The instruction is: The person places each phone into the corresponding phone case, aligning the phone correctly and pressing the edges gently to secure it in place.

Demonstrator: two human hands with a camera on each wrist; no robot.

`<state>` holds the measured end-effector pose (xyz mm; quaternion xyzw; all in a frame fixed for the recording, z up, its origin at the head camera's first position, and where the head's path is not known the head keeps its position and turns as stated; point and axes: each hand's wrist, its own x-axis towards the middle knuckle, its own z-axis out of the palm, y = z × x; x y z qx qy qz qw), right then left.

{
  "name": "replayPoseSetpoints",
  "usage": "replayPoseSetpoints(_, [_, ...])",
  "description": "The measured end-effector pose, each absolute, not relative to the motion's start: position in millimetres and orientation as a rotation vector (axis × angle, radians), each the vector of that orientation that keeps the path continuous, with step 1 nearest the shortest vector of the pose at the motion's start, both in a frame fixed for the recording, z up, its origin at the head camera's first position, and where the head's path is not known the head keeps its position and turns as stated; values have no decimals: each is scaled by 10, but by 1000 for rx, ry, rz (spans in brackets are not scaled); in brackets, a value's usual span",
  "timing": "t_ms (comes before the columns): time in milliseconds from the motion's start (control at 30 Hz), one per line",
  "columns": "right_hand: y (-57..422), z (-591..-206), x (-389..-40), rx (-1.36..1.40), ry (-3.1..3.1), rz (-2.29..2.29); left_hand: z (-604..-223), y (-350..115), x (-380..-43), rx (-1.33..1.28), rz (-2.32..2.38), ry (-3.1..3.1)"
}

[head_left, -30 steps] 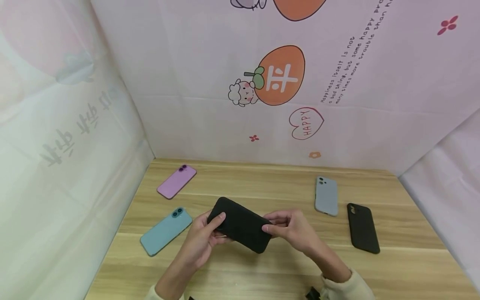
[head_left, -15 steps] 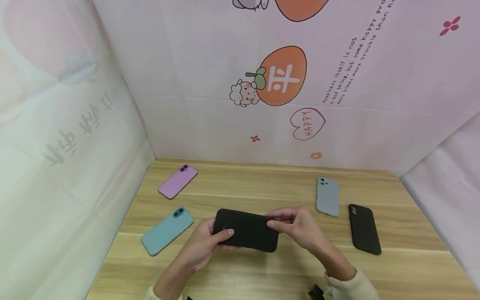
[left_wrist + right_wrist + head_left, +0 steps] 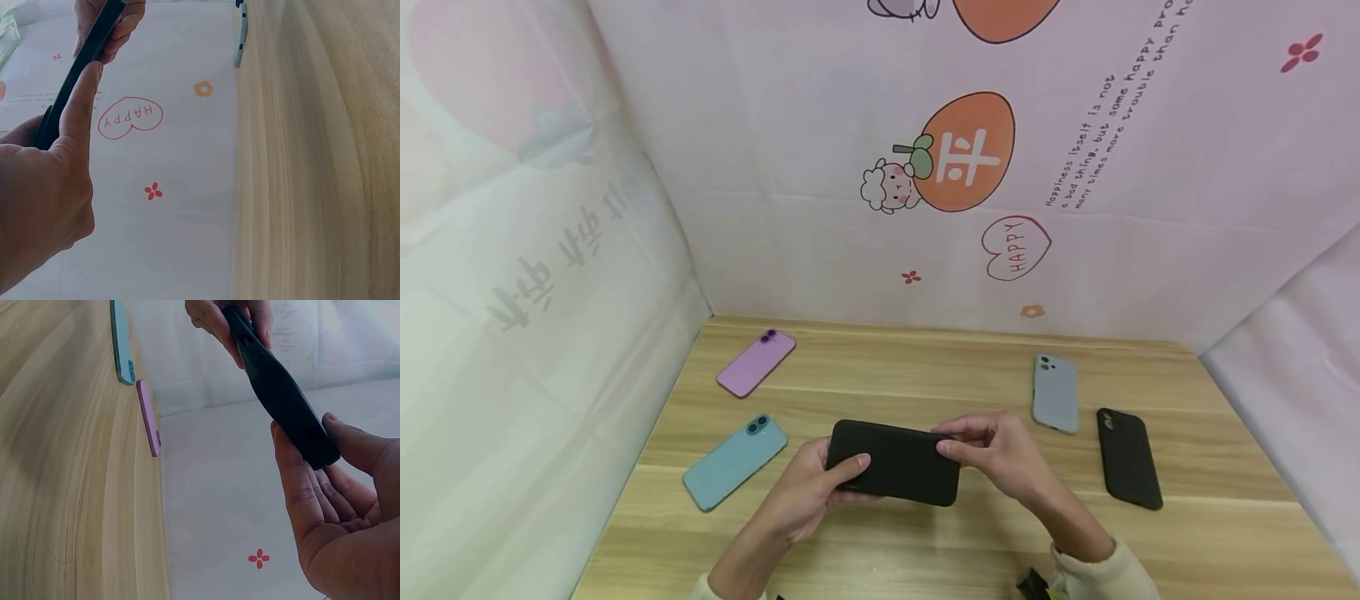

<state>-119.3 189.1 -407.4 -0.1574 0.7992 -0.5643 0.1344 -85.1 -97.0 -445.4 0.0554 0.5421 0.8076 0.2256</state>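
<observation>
A black phone is held up between both hands over the table, lying nearly crosswise with a plain dark face towards the head camera. My left hand grips its left end, thumb on the face and fingers beneath. At the other end, my right hand pinches the upper right corner between thumb and fingers. Edge-on in the left wrist view, the phone slants upward beside the left forefinger. The right wrist view shows the phone's dark side, with the right thumb and fingers around its near end.
To the left on the wooden table lie a purple phone and a light blue phone. A grey-blue phone and a black phone or case lie right. White printed cloth hangs behind.
Both hands have turned the held phone from a steep slant to nearly level, its left end coming down. Over the last half second it has barely moved.
</observation>
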Motion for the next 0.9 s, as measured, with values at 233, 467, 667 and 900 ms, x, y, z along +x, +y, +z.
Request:
replayPoseSetpoints(233, [1905,-4071,-1201,-463,2306,-1647,-4432,-963,-845,160,2227,1501])
replayPoseSetpoints(467, [1930,-4089,-1211,-481,2298,-1661,-4419,-952,-841,182,2222,1504])
replayPoseSetpoints(667, [1947,-4111,-1207,-495,2297,-1668,-4415,-945,-835,193,2216,1509])
replayPoseSetpoints(900, [1954,-4160,-1212,-493,2184,-1745,-4423,-946,-832,205,2199,1507])
